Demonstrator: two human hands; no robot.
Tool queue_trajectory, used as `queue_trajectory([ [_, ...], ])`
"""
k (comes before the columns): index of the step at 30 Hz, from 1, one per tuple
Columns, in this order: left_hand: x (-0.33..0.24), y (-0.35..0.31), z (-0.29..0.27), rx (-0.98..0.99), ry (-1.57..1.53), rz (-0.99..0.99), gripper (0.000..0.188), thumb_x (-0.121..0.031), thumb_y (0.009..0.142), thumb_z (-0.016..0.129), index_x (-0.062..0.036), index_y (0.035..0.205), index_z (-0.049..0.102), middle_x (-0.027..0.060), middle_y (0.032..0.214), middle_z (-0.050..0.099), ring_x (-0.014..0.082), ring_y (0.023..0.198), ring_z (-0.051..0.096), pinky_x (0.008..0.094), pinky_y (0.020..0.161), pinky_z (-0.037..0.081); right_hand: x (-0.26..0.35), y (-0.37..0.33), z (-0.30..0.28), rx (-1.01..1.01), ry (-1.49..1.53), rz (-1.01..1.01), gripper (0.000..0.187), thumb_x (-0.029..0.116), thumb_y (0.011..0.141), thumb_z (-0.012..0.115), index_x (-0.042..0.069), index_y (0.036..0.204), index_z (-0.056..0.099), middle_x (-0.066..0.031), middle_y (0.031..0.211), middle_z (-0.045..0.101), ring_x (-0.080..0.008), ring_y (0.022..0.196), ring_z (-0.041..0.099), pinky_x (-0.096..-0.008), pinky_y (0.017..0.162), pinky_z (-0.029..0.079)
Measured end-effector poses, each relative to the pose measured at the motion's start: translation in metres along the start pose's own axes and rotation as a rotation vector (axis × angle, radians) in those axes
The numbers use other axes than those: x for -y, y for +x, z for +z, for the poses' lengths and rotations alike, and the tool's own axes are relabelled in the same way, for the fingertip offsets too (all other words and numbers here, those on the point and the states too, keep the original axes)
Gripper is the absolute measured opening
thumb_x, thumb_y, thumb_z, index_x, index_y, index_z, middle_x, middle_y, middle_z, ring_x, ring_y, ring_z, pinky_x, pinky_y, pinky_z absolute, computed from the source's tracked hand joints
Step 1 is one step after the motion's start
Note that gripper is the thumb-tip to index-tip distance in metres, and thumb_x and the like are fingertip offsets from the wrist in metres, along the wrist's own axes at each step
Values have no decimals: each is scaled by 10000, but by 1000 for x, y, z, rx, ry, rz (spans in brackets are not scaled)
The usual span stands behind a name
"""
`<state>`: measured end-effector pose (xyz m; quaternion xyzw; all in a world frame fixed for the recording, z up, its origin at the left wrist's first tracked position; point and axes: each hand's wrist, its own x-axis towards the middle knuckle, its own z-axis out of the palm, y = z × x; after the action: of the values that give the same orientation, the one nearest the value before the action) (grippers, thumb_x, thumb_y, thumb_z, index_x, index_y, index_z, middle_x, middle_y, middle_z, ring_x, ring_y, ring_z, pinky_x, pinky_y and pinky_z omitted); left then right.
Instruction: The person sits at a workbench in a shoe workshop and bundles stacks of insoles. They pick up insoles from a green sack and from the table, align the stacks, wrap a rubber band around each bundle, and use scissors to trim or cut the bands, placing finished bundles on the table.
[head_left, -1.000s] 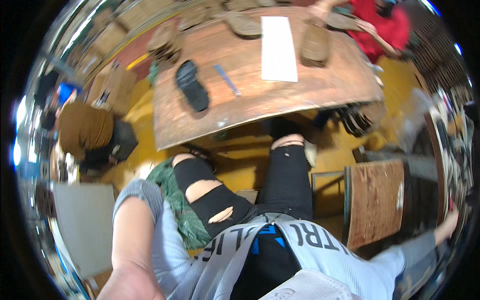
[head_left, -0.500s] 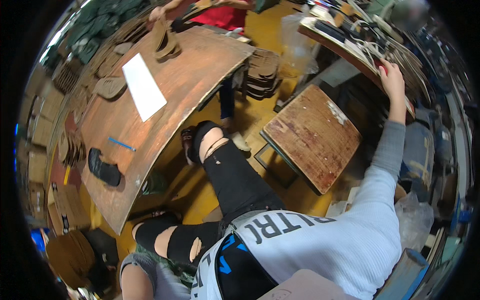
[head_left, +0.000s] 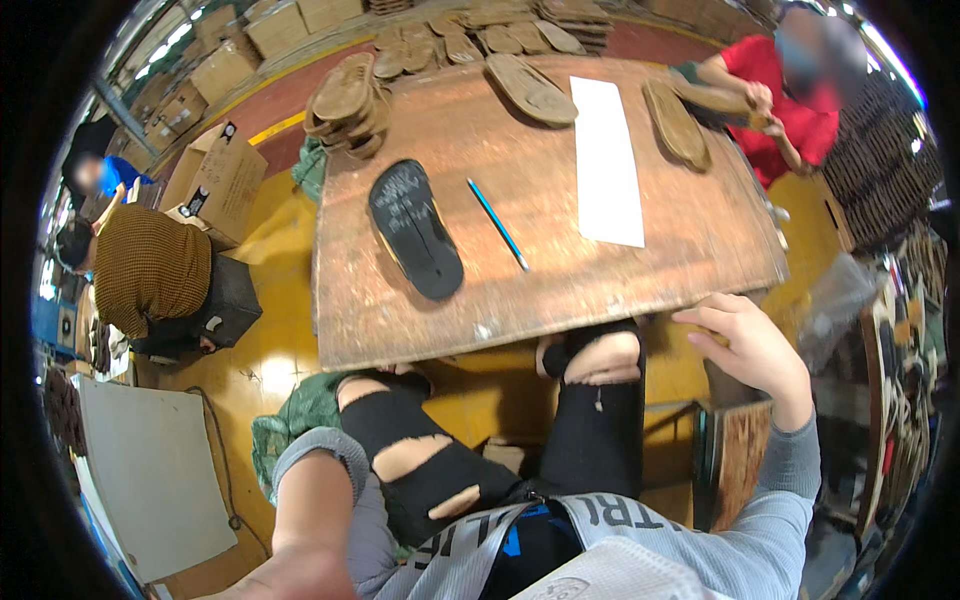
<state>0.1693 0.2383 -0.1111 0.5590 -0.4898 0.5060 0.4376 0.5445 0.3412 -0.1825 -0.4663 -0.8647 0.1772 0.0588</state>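
Head view: the right hand (head_left: 752, 350) hangs by the near edge of the bench (head_left: 450, 320), toward its right corner, its fingers (head_left: 703, 317) loosely parted with nothing seen in them; whether they touch the edge I cannot tell. The left hand (head_left: 290, 578) is cut off at the bottom, so I cannot tell how its fingers stand or what they hold.

On the bench's left half lies a black sole (head_left: 415, 230) with pale marks. To its right, apart from it, is a blue pencil (head_left: 497, 225), then a long white sheet (head_left: 608, 165). One brown sandal (head_left: 530, 90) lies against the sheet's left side; another sandal (head_left: 677, 125) lies to its right. A pile of sandals (head_left: 345, 105) sits at the far left corner. Across the bench, a co-worker in red (head_left: 805, 140) holds a sandal too. Green cloth (head_left: 275, 440) lies beside the left leg, and a stool (head_left: 742, 460) stands beyond the right leg.
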Motion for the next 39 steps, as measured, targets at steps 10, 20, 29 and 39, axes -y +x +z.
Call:
queue_trajectory([
  [10, -19, 11, -17, -23, 1298, 315, 246, -422, 834, 552, -181, 815, 596, -29, 713, 487, 135, 660, 488, 443, 902, 316, 32, 92, 4, 37, -26, -434, 252, 140, 863, 645, 60, 1101, 670, -135, 958, 642, -333, 888, 613, -420, 781, 485],
  [20, -30, -114, -15, -618, 1364, -802, 164, -184, 899, 572, -26, 872, 611, 35, 730, 580, 130, 639, 504, 340, 742, 439, 58, 48, 43, 135, 328, -545, 231, 189, 903, 633, 46, 1080, 674, -149, 901, 649, -335, 839, 636, -413, 738, 511],
  [29, -57, -195, -77, -1320, 1324, -892, 152, -84, 979, 488, 1, 938, 606, 12, 844, 567, 70, 771, 502, 217, 740, 425, 30, 91, 84, 195, 497, -334, 256, 205, 925, 613, 47, 1119, 666, -148, 974, 674, -321, 904, 638, -399, 811, 500],
  [39, -170, -160, -332, -856, 1924, -1182, 296, -178, 926, 617, -28, 1181, 597, 70, 1111, 611, 149, 982, 596, 285, 892, 460, -14, 134, 63, -92, 844, -134, 181, 50, 878, 644, -13, 1036, 707, -112, 933, 710, -191, 821, 655, -292, 770, 503],
])
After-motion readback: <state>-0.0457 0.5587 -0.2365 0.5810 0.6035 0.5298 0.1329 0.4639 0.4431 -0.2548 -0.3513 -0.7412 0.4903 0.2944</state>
